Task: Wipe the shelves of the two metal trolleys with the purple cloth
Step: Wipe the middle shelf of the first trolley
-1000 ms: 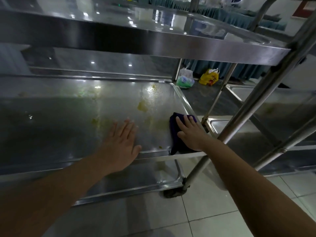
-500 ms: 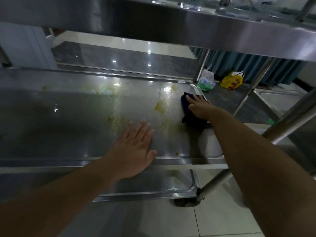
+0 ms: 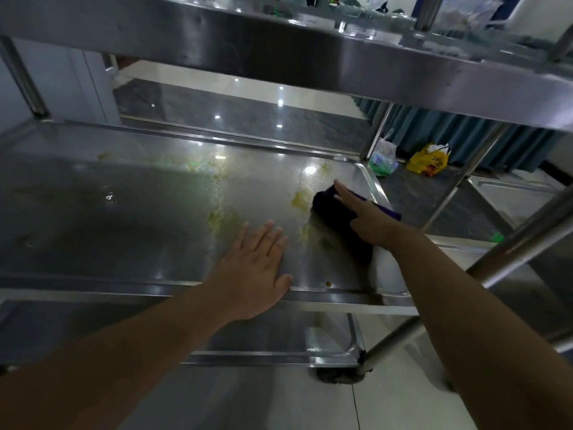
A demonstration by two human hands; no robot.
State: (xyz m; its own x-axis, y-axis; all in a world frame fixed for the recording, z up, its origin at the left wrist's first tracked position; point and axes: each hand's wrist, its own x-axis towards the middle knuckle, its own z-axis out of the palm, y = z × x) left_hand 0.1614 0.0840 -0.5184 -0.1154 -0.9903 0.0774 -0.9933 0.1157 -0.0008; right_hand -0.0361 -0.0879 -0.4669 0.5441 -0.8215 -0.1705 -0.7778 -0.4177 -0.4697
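The right hand [image 3: 369,221] presses the cloth [image 3: 331,209] flat on the middle shelf [image 3: 124,228]. Its fingers [image 3: 347,193] are straight and close together on top of the cloth, which lies under them near the shelf's far right corner. The left hand [image 3: 254,268] rests palm down on the shelf by its front edge, fingers slightly spread and holding nothing, and yellowish stains [image 3: 302,200] lie just left of the right fingers and ahead of the left ones.

Cloth [image 3: 328,212] on the stained shelf [image 3: 124,231].
Your right hand [image 3: 372,225] presses the cloth flat near the far right corner, just beside a yellow stain [image 3: 302,200]; your left hand [image 3: 254,274] lies flat, fingers straight, by the front rim.
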